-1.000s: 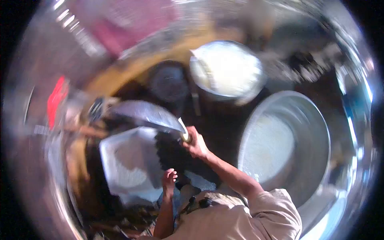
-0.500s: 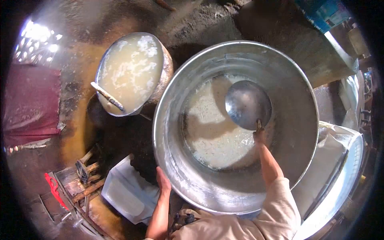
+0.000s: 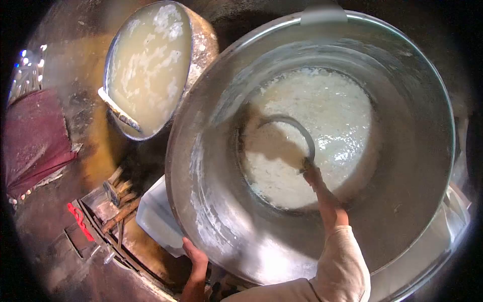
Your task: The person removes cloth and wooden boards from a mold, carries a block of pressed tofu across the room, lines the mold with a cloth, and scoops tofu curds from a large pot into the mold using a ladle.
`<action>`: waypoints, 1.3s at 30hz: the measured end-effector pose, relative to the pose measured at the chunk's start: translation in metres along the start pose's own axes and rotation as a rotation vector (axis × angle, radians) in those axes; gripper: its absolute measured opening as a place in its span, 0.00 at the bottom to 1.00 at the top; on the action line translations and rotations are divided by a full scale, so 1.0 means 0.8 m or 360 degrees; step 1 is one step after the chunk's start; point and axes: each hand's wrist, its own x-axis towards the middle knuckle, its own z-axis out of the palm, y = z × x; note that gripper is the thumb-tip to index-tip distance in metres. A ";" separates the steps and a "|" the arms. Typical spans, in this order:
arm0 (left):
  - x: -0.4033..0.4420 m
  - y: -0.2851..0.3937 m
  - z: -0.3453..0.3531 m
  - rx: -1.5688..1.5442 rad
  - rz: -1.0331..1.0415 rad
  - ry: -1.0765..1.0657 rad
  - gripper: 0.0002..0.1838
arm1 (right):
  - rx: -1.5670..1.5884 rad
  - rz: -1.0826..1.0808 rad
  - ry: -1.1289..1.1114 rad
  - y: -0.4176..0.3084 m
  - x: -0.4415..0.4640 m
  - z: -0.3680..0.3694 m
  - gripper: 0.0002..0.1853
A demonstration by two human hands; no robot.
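Note:
In the head view, my right hand (image 3: 312,173) is closed on the short handle of a wide, round metal scoop (image 3: 308,137). The scoop is low in a large metal vat (image 3: 402,95), with its curved rim showing against a wet, white, lumpy mass (image 3: 322,98) with liquid on it. White material also shows inside the curve of the rim. My left hand (image 3: 196,259) rests at the vat's near-left rim, its visible fingers stretched along the outside and holding nothing. Part of that hand is hidden.
Left of the vat stands a pot (image 3: 201,50) of cloudy liquid, with a stick-like handle (image 3: 118,109) over its edge. A pale plastic container (image 3: 158,216) sits beside the vat, near wood pieces (image 3: 121,211). Maroon cloth (image 3: 37,141) lies at far left.
The scoop has gone down and left, from above the white mass to its surface, with my right hand still on its handle. The vat now looks larger, and my left hand appears lower in view.

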 end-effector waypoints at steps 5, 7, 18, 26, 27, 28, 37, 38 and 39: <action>0.009 -0.031 -0.014 0.0504 0.0275 0.0056 0.30 | 0.0483 -0.0032 -0.0392 0.025 -0.014 0.043 0.23; 0.015 -0.039 -0.012 0.0583 0.0460 0.0015 0.28 | 0.0924 0.0135 -0.0630 0.019 -0.043 0.029 0.22; 0.030 -0.005 0.003 0.0560 0.1044 -0.0393 0.23 | 0.0553 0.0520 -0.1031 -0.151 -0.303 -0.144 0.08; 0.075 -0.090 -0.116 -0.0819 0.0446 -0.0741 0.18 | -0.0332 0.0345 -0.0615 -0.383 -0.505 -0.260 0.19; 0.089 -0.117 -0.144 -0.0835 0.0373 -0.0775 0.19 | -0.0406 0.0282 -0.0578 -0.415 -0.521 -0.257 0.21; 0.112 -0.165 -0.162 -0.0964 0.0304 -0.0705 0.18 | -0.0594 0.0297 -0.0558 -0.430 -0.530 -0.249 0.23; 0.139 -0.473 -0.400 -0.1434 -0.0584 0.0005 0.17 | -0.0908 0.0136 -0.0668 -0.623 -0.579 -0.058 0.30; 0.138 -0.500 -0.415 -0.1460 -0.0590 0.0060 0.17 | -0.0834 0.0074 -0.0715 -0.629 -0.566 -0.018 0.30; 0.133 -0.507 -0.437 -0.1526 -0.0621 0.0125 0.17 | -0.0755 0.0031 -0.0778 -0.635 -0.558 0.024 0.31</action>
